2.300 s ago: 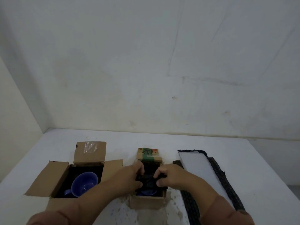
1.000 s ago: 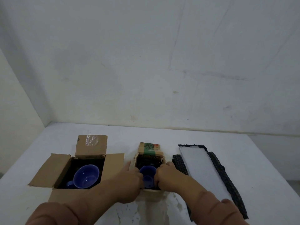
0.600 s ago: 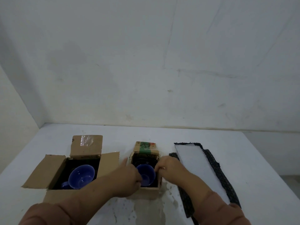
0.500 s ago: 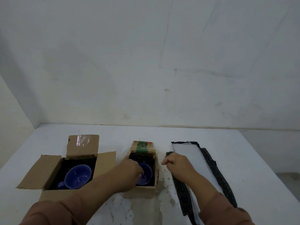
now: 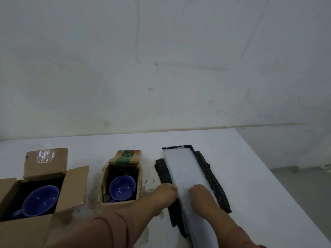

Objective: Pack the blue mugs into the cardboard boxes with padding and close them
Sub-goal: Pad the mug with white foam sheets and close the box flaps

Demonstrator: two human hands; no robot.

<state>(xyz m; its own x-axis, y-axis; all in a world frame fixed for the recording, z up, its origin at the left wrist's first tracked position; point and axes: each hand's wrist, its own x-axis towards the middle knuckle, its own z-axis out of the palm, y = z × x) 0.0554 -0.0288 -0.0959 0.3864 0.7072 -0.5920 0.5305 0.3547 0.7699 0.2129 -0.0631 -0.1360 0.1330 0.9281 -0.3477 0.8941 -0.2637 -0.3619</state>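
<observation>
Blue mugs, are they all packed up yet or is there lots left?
Halfway. Done: one blue mug sits in the big box, a second mug in the small box, both amid dark padding. In hand: the left hand and right hand are on the white foam sheet beside them. Left: cover the mugs and shut both boxes, whose flaps stand open.

Blue mugs (image 5: 122, 187) in open boxes (image 5: 76, 185), padding (image 5: 182, 167) beside

Foam sheet (image 5: 180, 169) and large box (image 5: 75, 187) run off-frame.
</observation>
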